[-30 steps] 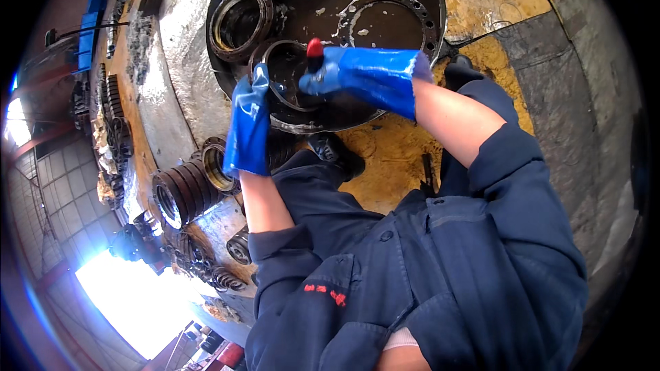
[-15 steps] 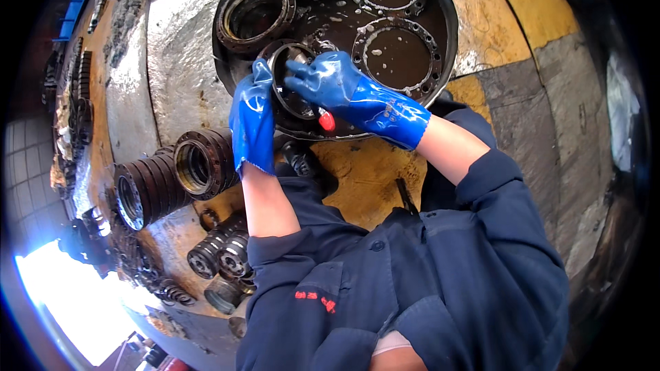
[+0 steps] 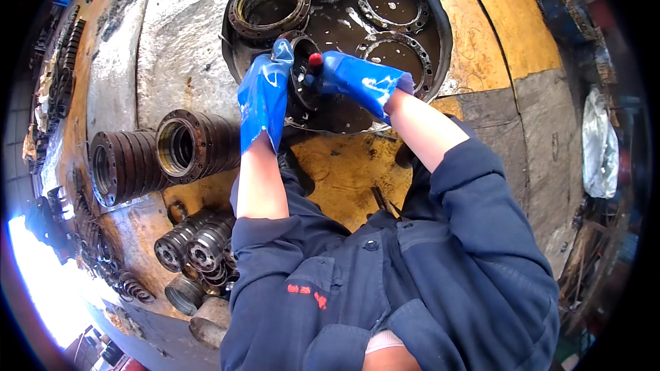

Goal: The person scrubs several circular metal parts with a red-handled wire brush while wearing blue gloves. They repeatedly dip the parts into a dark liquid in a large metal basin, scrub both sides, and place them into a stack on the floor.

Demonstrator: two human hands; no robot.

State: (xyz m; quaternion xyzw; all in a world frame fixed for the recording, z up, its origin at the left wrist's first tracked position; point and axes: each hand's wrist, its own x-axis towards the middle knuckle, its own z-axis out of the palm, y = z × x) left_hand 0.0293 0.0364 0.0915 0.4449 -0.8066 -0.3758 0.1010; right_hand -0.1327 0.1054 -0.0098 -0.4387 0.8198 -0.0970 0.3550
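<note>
The left hand (image 3: 268, 82), gloved in blue, has its grip closed on the near-left edge of a dark metal ring (image 3: 298, 93), which stands tilted inside a round tub (image 3: 442, 27). The right hand (image 3: 337, 73), likewise gloved, curls its grip around a red-ended tool (image 3: 315, 61) at the ring's right; I cannot tell whether they touch.

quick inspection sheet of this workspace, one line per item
surface: floor patched yellow and grey, stained
job's things: round tub with dark liquid, a tilted ring and flatter rings in it; red-ended object
clutter: stacked rings and dark round parts at left, clear plastic at right
grippers: blue-gloved; left hand on the tilted ring's edge, right hand around the red-ended object
cables: nothing seen clearly
surroundings: bright opening, lower left
</note>
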